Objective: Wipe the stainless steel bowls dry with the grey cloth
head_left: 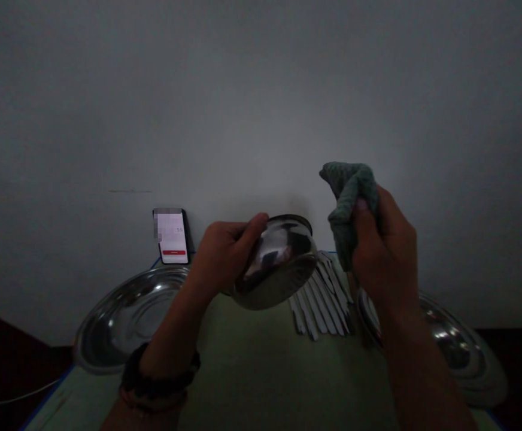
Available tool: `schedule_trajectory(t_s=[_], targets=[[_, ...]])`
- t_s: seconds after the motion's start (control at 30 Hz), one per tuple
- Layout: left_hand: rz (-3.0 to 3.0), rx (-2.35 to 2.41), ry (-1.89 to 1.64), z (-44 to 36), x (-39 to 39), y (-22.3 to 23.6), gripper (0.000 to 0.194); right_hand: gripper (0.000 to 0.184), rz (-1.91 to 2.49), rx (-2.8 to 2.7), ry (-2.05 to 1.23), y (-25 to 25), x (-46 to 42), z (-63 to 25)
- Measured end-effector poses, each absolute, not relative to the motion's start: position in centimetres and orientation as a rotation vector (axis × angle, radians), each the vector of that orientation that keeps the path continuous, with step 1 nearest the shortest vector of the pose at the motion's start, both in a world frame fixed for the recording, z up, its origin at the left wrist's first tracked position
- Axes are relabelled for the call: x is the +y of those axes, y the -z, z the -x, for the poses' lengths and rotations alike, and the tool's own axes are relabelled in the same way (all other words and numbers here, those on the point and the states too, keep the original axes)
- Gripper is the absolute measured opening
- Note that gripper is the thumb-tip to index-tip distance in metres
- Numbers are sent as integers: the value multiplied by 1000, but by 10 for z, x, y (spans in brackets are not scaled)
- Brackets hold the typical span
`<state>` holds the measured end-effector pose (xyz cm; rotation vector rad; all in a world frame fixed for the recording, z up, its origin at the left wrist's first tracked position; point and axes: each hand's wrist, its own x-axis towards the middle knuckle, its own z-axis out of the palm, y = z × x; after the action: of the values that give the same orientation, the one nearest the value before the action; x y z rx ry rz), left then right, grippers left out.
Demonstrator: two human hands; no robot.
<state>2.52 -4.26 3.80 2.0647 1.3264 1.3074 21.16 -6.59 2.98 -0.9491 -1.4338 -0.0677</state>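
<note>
A shiny metal bowl (281, 260) is held up and tilted over the table, its outer base turned partly toward me. My left hand (227, 254) grips it by the rim, thumb on the outside; the other fingers are hidden behind it. To the right, my right hand (384, 245) is closed around a bunched grey-green cloth (348, 191). The cloth is held in the air, apart from the bowl. Below and between the hands, several metal table knives (321, 305) lie side by side on the table.
A wide metal basin (103, 323) stands on the left of the pale green table (252, 371), and another metal basin (463, 359) on the right, partly behind my right forearm. A lit phone (173, 236) leans against the grey wall (261, 108) at the back left.
</note>
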Motion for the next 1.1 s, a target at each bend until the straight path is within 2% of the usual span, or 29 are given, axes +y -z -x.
schedule_trajectory(t_s=[0.2,0.4,0.53,0.73,0.87,1.0,1.1], targets=[[-2123,1168,-1212,-19,-48,-42,49,28,977,-1743,-158,-18,-60,-188],[-2025,1002,-1047,-16,-50,-40,47,36,1046,-1764,-483,-24,-63,-209],[-1740,869,-1135,-11,-45,-35,41,37,1011,-1673,-564,-29,-66,-218],[-1279,858,-1436,-14,-24,-24,45,38,957,-1364,-634,-18,-45,-222],[-1022,731,-1551,-16,-11,-22,36,38,1024,-1242,-624,-6,-31,-226],[-1266,845,-1486,-8,-12,-24,26,37,1013,-1269,-722,-7,-35,-231],[-1523,941,-1342,-5,-21,-29,27,37,1000,-1417,-731,-16,-46,-233]])
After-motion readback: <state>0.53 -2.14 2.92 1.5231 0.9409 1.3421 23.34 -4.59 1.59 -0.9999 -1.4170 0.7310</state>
